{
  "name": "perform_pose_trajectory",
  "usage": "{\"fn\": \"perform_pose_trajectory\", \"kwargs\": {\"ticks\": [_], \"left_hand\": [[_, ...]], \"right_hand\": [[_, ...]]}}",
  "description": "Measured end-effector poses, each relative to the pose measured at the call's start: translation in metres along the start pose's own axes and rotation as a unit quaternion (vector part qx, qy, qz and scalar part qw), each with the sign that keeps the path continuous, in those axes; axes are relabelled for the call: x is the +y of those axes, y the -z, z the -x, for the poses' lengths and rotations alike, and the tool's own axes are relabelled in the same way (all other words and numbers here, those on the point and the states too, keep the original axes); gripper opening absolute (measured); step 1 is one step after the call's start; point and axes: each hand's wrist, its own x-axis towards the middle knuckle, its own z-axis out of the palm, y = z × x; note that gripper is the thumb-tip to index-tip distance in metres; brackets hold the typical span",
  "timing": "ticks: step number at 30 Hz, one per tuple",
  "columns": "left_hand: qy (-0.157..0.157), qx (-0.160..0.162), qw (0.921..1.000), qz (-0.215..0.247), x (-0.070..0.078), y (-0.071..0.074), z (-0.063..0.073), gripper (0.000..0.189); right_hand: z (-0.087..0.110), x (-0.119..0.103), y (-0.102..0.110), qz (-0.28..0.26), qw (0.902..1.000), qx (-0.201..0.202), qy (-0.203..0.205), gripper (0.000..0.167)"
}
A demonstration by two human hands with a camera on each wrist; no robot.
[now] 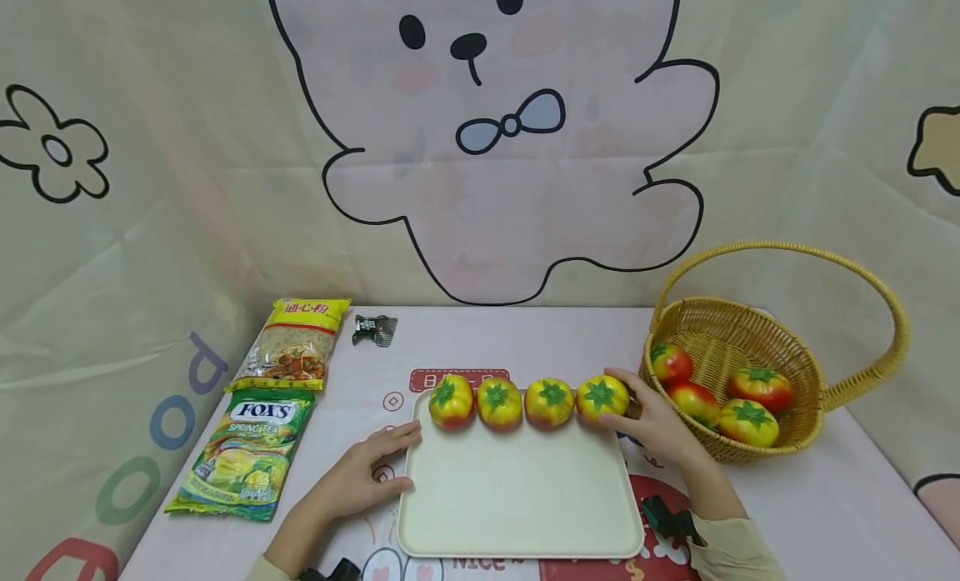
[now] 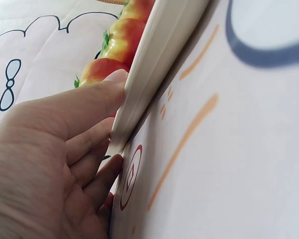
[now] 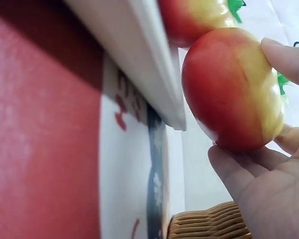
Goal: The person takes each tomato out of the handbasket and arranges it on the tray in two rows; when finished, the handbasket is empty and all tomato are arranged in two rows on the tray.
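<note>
In the head view a pale rectangular tray (image 1: 517,498) lies in front of me, with a row of several red-and-yellow tomatoes (image 1: 550,403) along its far edge, green leaf crowns showing. My right hand (image 1: 660,418) grips the tomato (image 1: 602,397) at the row's right end. The right wrist view shows thumb and fingers around that tomato (image 3: 229,89), close above the tray's corner (image 3: 177,119). At the tray's left side, my left hand (image 1: 360,473) rests its fingertips against the rim. Up close in the left wrist view, those extended fingers (image 2: 97,104) touch the tray wall (image 2: 149,55).
A wicker basket (image 1: 810,389) with a tall handle stands right of the tray, holding several more tomatoes (image 1: 761,388). On the left lie a yellow pasta bag (image 1: 296,339) and a green FOX'S candy bag (image 1: 247,456). A small black wrapped candy (image 1: 373,330) sits behind, near the backdrop.
</note>
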Motion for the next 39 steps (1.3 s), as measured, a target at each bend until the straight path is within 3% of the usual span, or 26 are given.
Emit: {"fn": "perform_pose_trajectory", "kwargs": {"ticks": [5,20,28,39], "left_hand": [[-0.008,-0.001,1.0,-0.001,0.001,0.001,-0.001,0.061],[-0.021,0.0,0.9998,-0.006,0.002,0.003,-0.005,0.06],[-0.025,0.0,0.9997,-0.008,0.0,0.003,-0.004,0.06],[-0.025,0.002,0.9997,-0.005,-0.001,0.001,-0.002,0.061]], "right_hand": [[0.0,0.003,0.0,-0.006,0.9998,-0.007,-0.018,0.071],[-0.011,0.01,-0.001,-0.004,0.9992,-0.039,0.003,0.069],[-0.017,0.012,-0.003,-0.033,0.9973,-0.064,0.014,0.068],[-0.019,0.016,-0.005,-0.055,0.994,-0.095,-0.003,0.077]]}}
